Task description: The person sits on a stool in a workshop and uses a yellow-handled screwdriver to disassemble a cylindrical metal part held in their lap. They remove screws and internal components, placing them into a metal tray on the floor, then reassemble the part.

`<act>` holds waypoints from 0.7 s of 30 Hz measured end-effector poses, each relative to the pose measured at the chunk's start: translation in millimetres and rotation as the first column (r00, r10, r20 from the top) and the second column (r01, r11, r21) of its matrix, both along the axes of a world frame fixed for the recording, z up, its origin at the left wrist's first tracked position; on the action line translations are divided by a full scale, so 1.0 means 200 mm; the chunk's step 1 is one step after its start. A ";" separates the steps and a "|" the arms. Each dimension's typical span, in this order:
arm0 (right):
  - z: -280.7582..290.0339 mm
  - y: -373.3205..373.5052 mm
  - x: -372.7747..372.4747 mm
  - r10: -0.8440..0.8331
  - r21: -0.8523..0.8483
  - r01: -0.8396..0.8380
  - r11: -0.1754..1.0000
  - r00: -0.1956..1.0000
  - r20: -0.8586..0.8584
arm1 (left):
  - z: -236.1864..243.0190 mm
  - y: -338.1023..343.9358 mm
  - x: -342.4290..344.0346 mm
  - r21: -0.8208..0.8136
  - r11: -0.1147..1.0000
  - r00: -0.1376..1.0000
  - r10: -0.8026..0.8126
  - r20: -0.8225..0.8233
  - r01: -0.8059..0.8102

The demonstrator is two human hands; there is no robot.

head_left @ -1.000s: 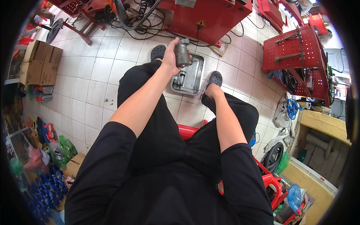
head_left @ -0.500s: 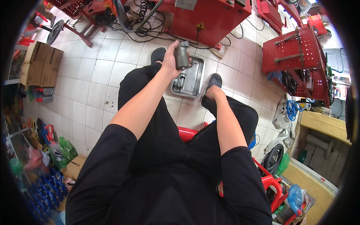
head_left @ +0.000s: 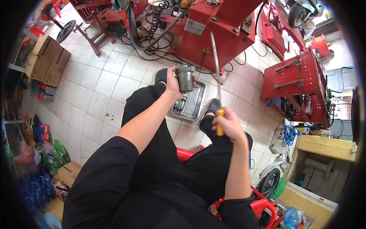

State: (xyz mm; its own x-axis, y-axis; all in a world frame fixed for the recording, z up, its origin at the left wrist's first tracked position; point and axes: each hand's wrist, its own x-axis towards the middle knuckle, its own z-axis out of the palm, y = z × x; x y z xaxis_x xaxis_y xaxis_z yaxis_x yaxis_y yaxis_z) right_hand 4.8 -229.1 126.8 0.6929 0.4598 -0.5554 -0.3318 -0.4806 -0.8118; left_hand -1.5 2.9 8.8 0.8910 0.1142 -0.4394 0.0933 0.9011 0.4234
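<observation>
My left hand (head_left: 174, 84) is closed round a stained grey metal cylinder (head_left: 185, 81) with a wider flanged top, held upright. Beneath it on the floor lies a shallow metal tray (head_left: 197, 100) with metal parts (head_left: 182, 102) at its left side, partly hidden by my hand. Over my right knee, my right hand (head_left: 230, 124) grips the yellow handle of a long-shafted tool (head_left: 220, 129). Its narrow metal shaft seems to point up and away, past the tray's right side; I cannot tell its exact kind.
Ahead stands a red machine (head_left: 198, 45) with hoses and cables (head_left: 152, 51) on the tiled floor. A perforated red cart (head_left: 284, 80) is at the right. Cardboard boxes (head_left: 47, 61) stand at the left. A red plastic chair (head_left: 263, 206) is by my right arm.
My right hand has risen from near my right shoe and now shows the yellow-handled tool. The cylinder, still in my left hand, is turned more upright. The view has shifted.
</observation>
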 end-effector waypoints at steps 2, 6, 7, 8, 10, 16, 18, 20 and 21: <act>-0.14 0.04 -0.01 -0.005 0.129 0.015 0.992 0.997 -0.075 | 0.01 -0.01 0.00 0.020 0.999 0.999 -0.033 0.038 0.032; -0.15 0.20 0.05 -0.158 0.191 0.144 0.971 0.986 0.061 | -0.02 -0.03 -0.01 0.659 0.749 0.992 -0.121 0.036 0.067; -0.14 0.24 0.09 -0.180 0.157 0.159 0.975 0.974 0.134 | -0.02 -0.04 -0.01 0.796 0.603 0.992 -0.122 0.027 0.053; -0.12 0.28 0.14 -0.199 0.122 0.177 0.977 0.958 0.206 | -0.03 -0.07 -0.02 0.901 0.432 0.992 -0.122 0.019 0.036; -0.13 0.28 0.17 -0.216 0.101 0.196 0.975 0.939 0.268 | 0.02 -0.10 -0.04 0.946 0.241 0.960 -0.232 -0.159 0.215; -0.28 0.21 0.20 0.087 0.013 -0.089 0.996 0.988 0.125 | 0.08 -0.14 -0.09 0.945 0.006 0.842 -0.457 -0.288 0.327; -0.29 0.21 0.21 0.132 0.015 -0.134 0.991 0.985 0.110 | 0.08 -0.13 -0.09 0.941 -0.017 0.827 -0.472 -0.307 0.339; -0.30 0.21 0.23 0.171 0.012 -0.173 0.985 0.980 0.097 | 0.05 -0.13 -0.08 0.932 -0.048 0.814 -0.472 -0.339 0.360; -0.30 0.20 0.24 0.189 0.010 -0.190 0.982 0.978 0.087 | 0.06 -0.13 -0.08 0.926 -0.066 0.807 -0.470 -0.357 0.371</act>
